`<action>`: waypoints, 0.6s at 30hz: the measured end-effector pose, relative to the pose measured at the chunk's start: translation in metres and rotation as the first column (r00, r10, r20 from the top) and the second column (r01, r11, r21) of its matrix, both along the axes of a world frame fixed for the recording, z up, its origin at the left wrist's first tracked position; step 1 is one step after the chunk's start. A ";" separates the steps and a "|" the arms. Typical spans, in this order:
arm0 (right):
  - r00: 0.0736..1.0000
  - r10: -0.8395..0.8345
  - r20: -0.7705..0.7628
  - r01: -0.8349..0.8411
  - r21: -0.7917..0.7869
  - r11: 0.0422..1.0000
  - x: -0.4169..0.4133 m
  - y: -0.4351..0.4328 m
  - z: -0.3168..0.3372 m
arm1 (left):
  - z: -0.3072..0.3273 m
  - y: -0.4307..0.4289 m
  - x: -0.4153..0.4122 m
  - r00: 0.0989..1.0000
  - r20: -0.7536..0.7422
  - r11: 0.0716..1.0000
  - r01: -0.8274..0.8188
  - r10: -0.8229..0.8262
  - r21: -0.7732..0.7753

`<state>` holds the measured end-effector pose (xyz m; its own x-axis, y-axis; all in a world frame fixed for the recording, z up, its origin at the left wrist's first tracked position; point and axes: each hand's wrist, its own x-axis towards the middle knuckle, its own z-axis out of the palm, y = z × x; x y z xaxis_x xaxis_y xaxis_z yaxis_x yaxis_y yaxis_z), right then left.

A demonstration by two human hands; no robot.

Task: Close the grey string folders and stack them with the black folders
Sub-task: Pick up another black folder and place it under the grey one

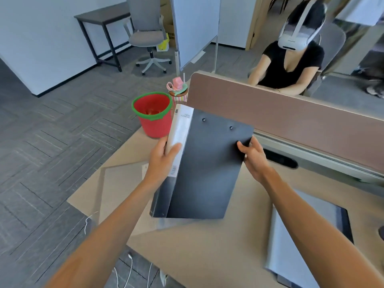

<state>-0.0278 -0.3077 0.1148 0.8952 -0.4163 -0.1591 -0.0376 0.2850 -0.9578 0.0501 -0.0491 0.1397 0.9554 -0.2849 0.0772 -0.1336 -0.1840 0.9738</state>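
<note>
With our left hand (164,161) and right hand (252,157) closed on the flat black plastic folder (204,167), held above the tan surface (207,256), we next stack it, probably onto the grey folder (291,235) lower right.

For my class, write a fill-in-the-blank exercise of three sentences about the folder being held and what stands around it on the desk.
1. The black folder is held above the desk by ____ hands.
2. The left hand grips the folder by its spine, which bears a ____ label.
3. The red bucket at the desk's far corner has a ____ rim.

Missing words: two (both); white; green
</note>
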 end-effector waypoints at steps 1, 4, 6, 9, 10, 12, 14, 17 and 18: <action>0.998 -0.045 -0.040 0.043 -0.048 0.998 -0.003 -0.003 -0.004 | -0.003 -0.006 -0.002 1.000 0.004 1.000 0.007 -0.007 -0.010; 0.983 -0.061 -0.176 0.046 -0.086 0.995 -0.015 -0.014 -0.018 | -0.012 -0.027 -0.009 1.000 -0.010 0.998 0.001 -0.002 -0.059; 0.960 -0.060 -0.273 0.030 -0.112 0.993 -0.025 -0.019 -0.028 | -0.016 -0.042 -0.011 0.999 -0.045 0.994 -0.015 0.010 -0.110; 0.948 -0.093 -0.305 0.026 -0.218 0.976 -0.037 -0.027 -0.041 | -0.029 -0.061 -0.006 0.992 -0.126 0.996 -0.035 0.024 -0.082; 0.939 -0.122 -0.320 0.045 -0.239 0.970 -0.040 -0.028 -0.044 | -0.037 -0.066 -0.002 0.988 -0.154 1.000 -0.012 0.011 -0.005; 0.900 -0.198 -0.389 0.080 -0.301 0.950 -0.047 -0.032 -0.054 | -0.061 -0.074 0.006 0.967 -0.251 0.980 0.097 -0.051 0.173; 0.836 -0.247 -0.490 0.055 -0.373 0.926 -0.057 -0.038 -0.070 | -0.085 -0.080 0.007 0.903 -0.400 0.920 0.281 -0.158 0.272; 0.721 -0.192 -0.666 -0.058 -0.334 0.941 -0.078 -0.047 -0.099 | -0.111 -0.089 -0.005 0.841 -0.465 0.820 0.458 -0.275 0.343; 0.685 -0.161 -0.711 -0.100 -0.310 0.945 -0.086 -0.050 -0.106 | -0.117 -0.092 -0.009 0.837 -0.449 0.810 0.482 -0.312 0.335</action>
<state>-0.1133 -0.3575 0.0086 0.5400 -0.5827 -0.6074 -0.7456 0.0037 -0.6664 0.0409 -0.1408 0.0222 0.6825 -0.5675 -0.4606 0.0516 -0.5912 0.8049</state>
